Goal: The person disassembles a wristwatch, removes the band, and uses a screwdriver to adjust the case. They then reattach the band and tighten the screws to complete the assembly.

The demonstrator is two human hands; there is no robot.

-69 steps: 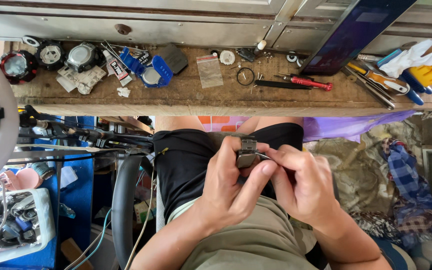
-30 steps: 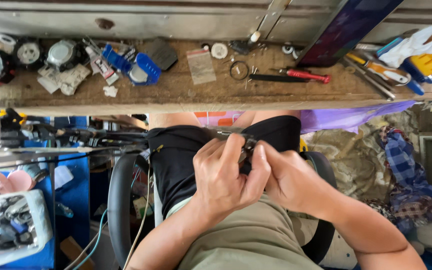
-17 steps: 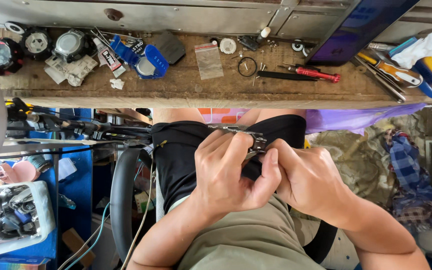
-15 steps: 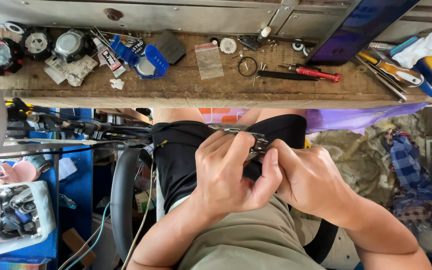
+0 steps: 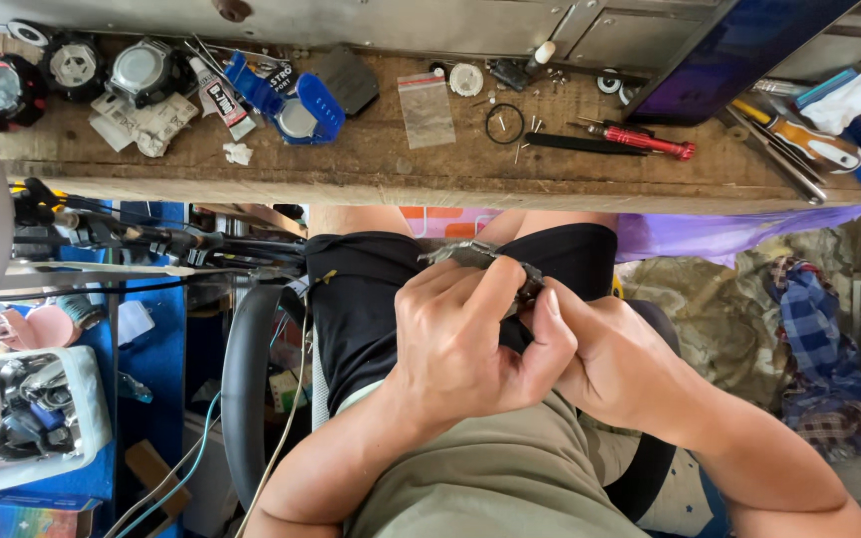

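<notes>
Both hands meet over my lap and grip a metal wristwatch (image 5: pixel 480 256) with a link bracelet. My left hand (image 5: pixel 470 339) wraps over the watch from the left, fingers curled and thumb pressing against it. From the right, my right hand (image 5: pixel 615 364) pinches the same watch, its thumb against the left thumb. Most of the watch is hidden by the fingers; only part of the bracelet and case edge shows above them.
A wooden workbench (image 5: pixel 401 169) runs across the top with several watches (image 5: pixel 137 70), a blue watch (image 5: pixel 296 105), a small plastic bag (image 5: pixel 426 105), a red-handled screwdriver (image 5: pixel 640 139), a ring gasket (image 5: pixel 503 123) and tools (image 5: pixel 809 139) at right. A white bin (image 5: pixel 37 418) stands at left.
The hands have closed tighter over the watch, which was plainly visible between the fingers earlier. The view has shifted slightly.
</notes>
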